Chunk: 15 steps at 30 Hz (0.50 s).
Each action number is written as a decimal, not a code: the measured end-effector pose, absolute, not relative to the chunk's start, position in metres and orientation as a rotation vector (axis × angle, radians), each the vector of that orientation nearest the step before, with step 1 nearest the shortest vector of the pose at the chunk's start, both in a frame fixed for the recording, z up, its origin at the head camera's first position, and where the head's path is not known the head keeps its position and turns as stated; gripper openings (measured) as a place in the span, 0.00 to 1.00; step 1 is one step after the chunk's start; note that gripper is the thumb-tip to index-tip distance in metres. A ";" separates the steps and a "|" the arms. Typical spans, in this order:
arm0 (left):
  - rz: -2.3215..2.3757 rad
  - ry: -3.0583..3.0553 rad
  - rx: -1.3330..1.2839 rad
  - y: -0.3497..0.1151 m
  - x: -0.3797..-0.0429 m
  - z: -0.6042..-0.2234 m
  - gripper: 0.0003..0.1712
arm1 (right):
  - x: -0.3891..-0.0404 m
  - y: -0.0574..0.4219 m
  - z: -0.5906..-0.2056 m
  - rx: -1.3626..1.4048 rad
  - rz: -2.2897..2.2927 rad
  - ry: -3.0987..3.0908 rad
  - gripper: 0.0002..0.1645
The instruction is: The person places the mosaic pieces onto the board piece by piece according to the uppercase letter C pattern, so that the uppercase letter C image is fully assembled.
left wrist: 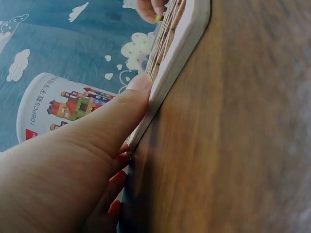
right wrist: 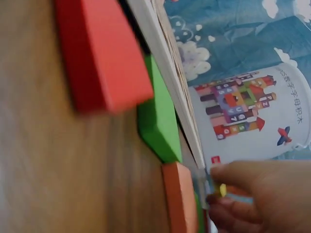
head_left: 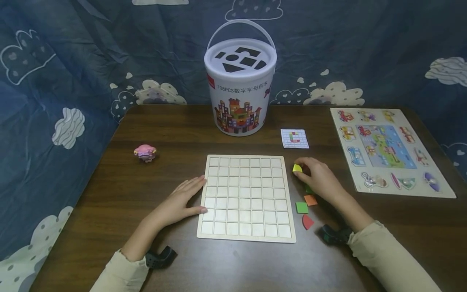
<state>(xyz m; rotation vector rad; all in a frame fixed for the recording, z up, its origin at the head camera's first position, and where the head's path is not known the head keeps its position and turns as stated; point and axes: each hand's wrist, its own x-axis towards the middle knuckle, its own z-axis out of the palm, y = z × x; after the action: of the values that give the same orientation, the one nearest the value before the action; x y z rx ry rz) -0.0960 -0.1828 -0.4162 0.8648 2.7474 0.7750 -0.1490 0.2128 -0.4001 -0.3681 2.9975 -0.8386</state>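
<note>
A pale wooden grid board (head_left: 245, 198) lies flat in the middle of the table. My left hand (head_left: 182, 199) rests at its left edge with straight, relaxed fingers, the thumb touching the rim in the left wrist view. Beyond the board's upper right side, my right hand (head_left: 318, 177) pinches a small yellow block (head_left: 297, 168) between thumb and fingers. Below that hand lie a green square block (head_left: 301, 207), an orange block (head_left: 310, 200) and a red quarter-round block (head_left: 307, 222). Another green block (head_left: 309, 189) is partly hidden under the right hand.
A white bucket (head_left: 240, 81) with shape holes in its lid stands at the back. Right of it lies a small pattern card (head_left: 294, 138). A picture puzzle board (head_left: 392, 152) occupies the right side, and a pink toy figure (head_left: 145, 153) stands at the left.
</note>
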 end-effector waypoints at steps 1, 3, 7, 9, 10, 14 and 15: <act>0.777 2.749 0.871 -0.183 -0.096 -0.416 0.47 | -0.148 0.212 -0.397 -0.364 -0.860 2.997 0.16; 0.776 2.752 0.869 -0.182 -0.096 -0.416 0.47 | -0.147 0.210 -0.390 -0.356 -0.915 2.995 0.17; 0.779 2.751 0.863 -0.182 -0.096 -0.417 0.47 | -0.149 0.204 -0.378 -0.385 -1.080 2.922 0.20; 0.777 2.749 0.855 -0.182 -0.096 -0.417 0.47 | -0.151 0.199 -0.374 -0.434 -1.175 2.844 0.20; 0.777 2.748 0.853 -0.182 -0.096 -0.417 0.47 | -0.152 0.196 -0.373 -0.463 -1.222 2.796 0.20; 0.779 2.746 0.844 -0.182 -0.095 -0.417 0.47 | -0.156 0.180 -0.367 -0.579 -1.428 2.563 0.20; 0.779 2.745 0.843 -0.182 -0.095 -0.417 0.47 | -0.157 0.175 -0.366 -0.599 -1.465 2.512 0.20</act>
<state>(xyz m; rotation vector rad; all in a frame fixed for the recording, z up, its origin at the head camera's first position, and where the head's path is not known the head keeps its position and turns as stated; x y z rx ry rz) -0.0954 -0.1823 -0.4170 0.8428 2.7450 0.7791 -0.1575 0.1750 -0.3656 -0.5986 2.5121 -1.4647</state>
